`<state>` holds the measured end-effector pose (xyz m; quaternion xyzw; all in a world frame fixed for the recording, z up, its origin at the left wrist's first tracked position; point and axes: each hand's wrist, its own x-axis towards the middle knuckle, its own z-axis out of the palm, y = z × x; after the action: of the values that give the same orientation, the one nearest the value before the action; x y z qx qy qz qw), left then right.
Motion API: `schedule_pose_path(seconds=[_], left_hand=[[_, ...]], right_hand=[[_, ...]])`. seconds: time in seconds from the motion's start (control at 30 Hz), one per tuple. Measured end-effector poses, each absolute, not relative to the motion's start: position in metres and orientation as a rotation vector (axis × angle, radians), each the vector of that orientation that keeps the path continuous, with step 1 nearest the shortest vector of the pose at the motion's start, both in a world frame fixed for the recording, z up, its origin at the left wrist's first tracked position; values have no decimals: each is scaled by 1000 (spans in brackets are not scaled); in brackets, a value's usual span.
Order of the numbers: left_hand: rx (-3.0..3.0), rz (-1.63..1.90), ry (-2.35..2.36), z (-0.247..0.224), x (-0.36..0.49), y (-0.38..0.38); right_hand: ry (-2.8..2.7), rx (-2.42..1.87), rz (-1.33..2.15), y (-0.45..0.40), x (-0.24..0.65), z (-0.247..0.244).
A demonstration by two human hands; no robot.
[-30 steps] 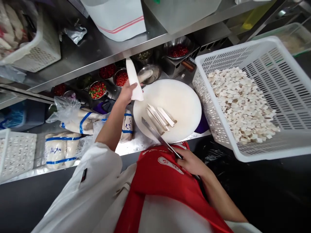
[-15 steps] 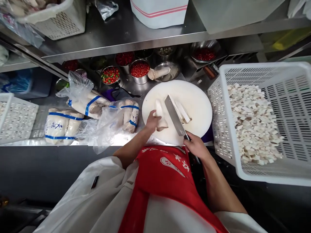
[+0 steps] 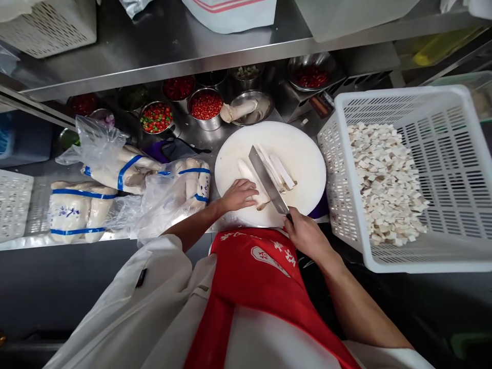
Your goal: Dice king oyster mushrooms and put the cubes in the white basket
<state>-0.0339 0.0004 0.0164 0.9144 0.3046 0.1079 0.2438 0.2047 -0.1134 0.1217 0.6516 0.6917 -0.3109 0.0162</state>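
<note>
A white king oyster mushroom (image 3: 245,168) lies on the round white cutting board (image 3: 305,148). My left hand (image 3: 240,195) rests over its lower part, fingers laid on it and pressing it to the board. My right hand (image 3: 307,233) is wrapped round the handle of a cleaver (image 3: 266,178). The blade stands along the mushroom's right side, tilted up to the left; whether it has entered the mushroom I cannot tell. Several long mushroom slices (image 3: 282,171) lie just right of the blade.
A white basket (image 3: 371,256) of diced mushroom (image 3: 388,189) stands at the right. Bagged mushrooms (image 3: 77,210) lie at the left. Behind the board are metal bowls of chopped chilies (image 3: 206,106) and a plate (image 3: 263,107) bearing another mushroom (image 3: 240,109). A steel shelf (image 3: 161,61) hangs above.
My left hand has turned over onto the mushroom, which now lies slanted against the blade instead of apart from it. My right hand has brought the cleaver beside it. The view has shifted slightly.
</note>
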Motion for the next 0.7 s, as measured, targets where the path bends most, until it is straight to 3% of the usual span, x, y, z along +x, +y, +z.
schedule_pose_path(seconds=[0.37, 0.7], left_hand=[[2508, 330, 752, 7, -28, 15], [2527, 368, 776, 4, -29, 8]], right_hand=[[2059, 1802, -971, -95, 194, 126], [2080, 1975, -929, -85, 188, 95]])
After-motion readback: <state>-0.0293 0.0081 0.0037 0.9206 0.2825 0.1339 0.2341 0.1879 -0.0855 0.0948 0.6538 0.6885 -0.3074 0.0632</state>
